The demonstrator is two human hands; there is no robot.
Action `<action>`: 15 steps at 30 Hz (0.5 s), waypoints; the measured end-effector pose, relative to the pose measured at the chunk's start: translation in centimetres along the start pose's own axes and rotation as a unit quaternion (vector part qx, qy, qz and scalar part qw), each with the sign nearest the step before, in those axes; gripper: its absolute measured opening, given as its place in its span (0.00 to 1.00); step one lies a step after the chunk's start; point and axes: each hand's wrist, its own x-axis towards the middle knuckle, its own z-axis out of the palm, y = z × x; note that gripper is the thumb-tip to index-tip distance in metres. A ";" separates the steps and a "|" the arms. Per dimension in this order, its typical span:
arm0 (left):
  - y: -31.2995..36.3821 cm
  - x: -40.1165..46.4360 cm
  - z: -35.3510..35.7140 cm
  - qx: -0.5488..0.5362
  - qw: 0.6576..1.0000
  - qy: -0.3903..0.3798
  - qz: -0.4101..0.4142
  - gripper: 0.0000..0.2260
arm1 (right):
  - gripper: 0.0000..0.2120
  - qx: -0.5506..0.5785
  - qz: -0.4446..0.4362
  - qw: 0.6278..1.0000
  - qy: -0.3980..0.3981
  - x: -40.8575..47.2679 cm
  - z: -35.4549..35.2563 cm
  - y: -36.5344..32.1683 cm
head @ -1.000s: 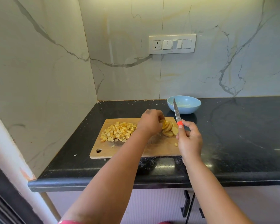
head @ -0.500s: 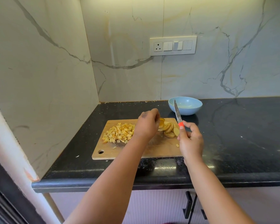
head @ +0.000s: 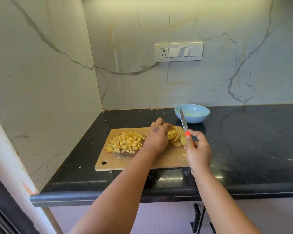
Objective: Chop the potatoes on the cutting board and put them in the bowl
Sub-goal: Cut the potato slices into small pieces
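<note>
Black bench carrying everything, wooden cutting board lying close to the front edge, so likely to skid or tip toward the drop under a hard downward chop. Blue bowl sitting just behind the board's far right corner, looking empty and apart from the board; risk of pieces spilling onto the bench in transfer, or of the bowl getting knocked by the raised blade pointing its way. Diced potato heap spread over the left half of the board, loose enough to scatter if brushed by the forearm. Left hand curled down over the potato slices on the right half, grip gathering or steadying them, fingertips hidden among them and so exposed to a cut if not tucked back. Right hand closed round the orange-collared knife, blade lifted and angled up and away, close beside the left hand; a rushed descent probably catches a knuckle. Stray cube near the right wrist apt to roll off.
</note>
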 end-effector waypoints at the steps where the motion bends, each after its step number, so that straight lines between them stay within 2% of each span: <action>1: 0.0 0.1 0.1 0.003 1.000 -0.001 -0.003 0.15 | 0.07 0.001 -0.001 1.000 -0.001 0.0 0.0 0.0; 5: -0.2 0.0 0.4 -0.008 1.000 0.024 -0.001 0.10 | 0.07 0.003 -0.001 1.000 -0.005 0.2 0.0 0.2; 11: -0.5 -0.2 1.0 0.007 1.000 0.020 0.005 0.06 | 0.07 0.010 -0.001 1.000 -0.012 0.1 -0.1 0.1; 15: -0.3 -0.2 0.9 -0.015 1.000 -0.015 -0.004 0.06 | 0.07 0.014 -0.001 1.000 -0.013 0.1 -0.3 0.0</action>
